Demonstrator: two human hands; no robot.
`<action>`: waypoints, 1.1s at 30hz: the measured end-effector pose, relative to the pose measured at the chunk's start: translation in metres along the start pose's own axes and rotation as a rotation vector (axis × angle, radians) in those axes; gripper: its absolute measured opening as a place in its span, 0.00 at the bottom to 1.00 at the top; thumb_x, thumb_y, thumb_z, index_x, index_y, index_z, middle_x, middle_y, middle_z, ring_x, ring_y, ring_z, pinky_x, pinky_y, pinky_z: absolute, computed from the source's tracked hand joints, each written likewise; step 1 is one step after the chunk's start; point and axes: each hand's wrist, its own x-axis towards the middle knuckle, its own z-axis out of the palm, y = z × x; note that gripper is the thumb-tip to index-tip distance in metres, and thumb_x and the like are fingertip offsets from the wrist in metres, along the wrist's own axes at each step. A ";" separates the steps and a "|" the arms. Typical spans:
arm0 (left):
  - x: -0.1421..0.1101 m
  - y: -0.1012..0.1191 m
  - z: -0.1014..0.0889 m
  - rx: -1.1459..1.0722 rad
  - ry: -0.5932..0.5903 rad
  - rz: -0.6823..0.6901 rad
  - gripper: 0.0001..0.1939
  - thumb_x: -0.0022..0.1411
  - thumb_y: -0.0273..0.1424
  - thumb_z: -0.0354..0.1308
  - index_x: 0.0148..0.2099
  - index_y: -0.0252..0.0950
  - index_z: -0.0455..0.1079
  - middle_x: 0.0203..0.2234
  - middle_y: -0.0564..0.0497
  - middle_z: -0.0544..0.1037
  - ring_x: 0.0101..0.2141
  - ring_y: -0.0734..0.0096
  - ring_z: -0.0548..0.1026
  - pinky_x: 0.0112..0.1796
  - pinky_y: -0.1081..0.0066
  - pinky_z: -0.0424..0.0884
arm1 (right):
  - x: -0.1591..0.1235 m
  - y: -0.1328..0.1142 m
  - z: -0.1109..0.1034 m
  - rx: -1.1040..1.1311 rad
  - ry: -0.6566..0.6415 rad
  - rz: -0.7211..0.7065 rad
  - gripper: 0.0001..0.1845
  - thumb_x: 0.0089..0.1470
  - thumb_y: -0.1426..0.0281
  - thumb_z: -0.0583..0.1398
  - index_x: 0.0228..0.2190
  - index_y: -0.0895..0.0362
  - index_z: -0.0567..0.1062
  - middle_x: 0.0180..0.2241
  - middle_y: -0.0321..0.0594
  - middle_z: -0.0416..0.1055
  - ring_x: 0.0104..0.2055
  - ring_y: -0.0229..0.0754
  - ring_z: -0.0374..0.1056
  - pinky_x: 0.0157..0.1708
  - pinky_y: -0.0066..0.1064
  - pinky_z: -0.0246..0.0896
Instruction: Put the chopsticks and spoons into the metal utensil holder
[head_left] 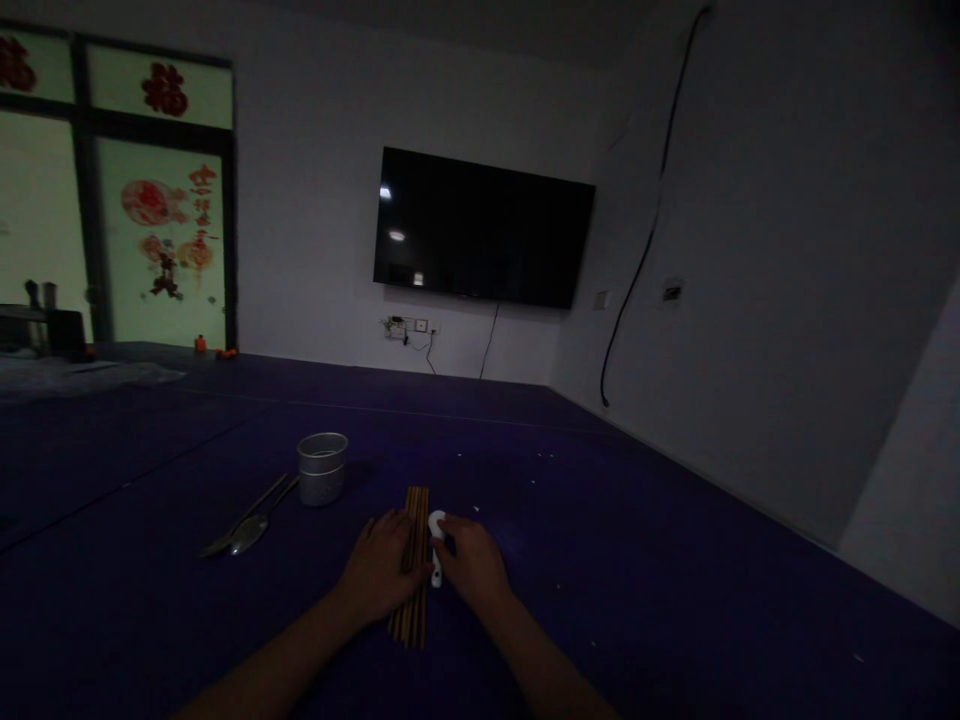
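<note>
A bundle of several wooden chopsticks [411,620] lies lengthwise on the dark blue surface in front of me. My left hand [381,568] rests over its left side, fingertips on the sticks and thumb reaching across them. Just right of the bundle is a white spoon [436,575], its bowl end pointing away. My right hand [471,562] pinches it between thumb and fingers from the right. Left of the hands stands a metal cup [322,470], upright. Beside the cup lie a metal spoon [249,535] and another long metal utensil [217,543], partly overlapping; its kind is unclear.
The blue surface [570,520] stretches to the walls, with small white bits scattered on it. A black television [484,228] hangs on the far wall, and a black cable [651,235] runs down the right wall. Small orange objects [200,344] sit near the glass door.
</note>
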 end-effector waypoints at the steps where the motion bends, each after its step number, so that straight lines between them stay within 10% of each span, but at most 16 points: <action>1: 0.000 0.000 0.000 0.002 -0.006 -0.007 0.36 0.57 0.47 0.48 0.62 0.30 0.55 0.59 0.37 0.61 0.60 0.50 0.54 0.58 0.51 0.49 | 0.000 0.000 0.000 -0.002 -0.001 -0.003 0.16 0.54 0.70 0.56 0.44 0.57 0.76 0.47 0.45 0.72 0.49 0.45 0.68 0.49 0.31 0.59; 33: -0.002 0.004 -0.004 0.013 -0.030 -0.024 0.33 0.58 0.43 0.46 0.62 0.31 0.56 0.60 0.40 0.59 0.61 0.53 0.53 0.58 0.52 0.48 | -0.001 -0.004 -0.005 0.012 0.000 -0.005 0.16 0.55 0.71 0.56 0.45 0.56 0.76 0.48 0.43 0.72 0.50 0.44 0.67 0.50 0.31 0.59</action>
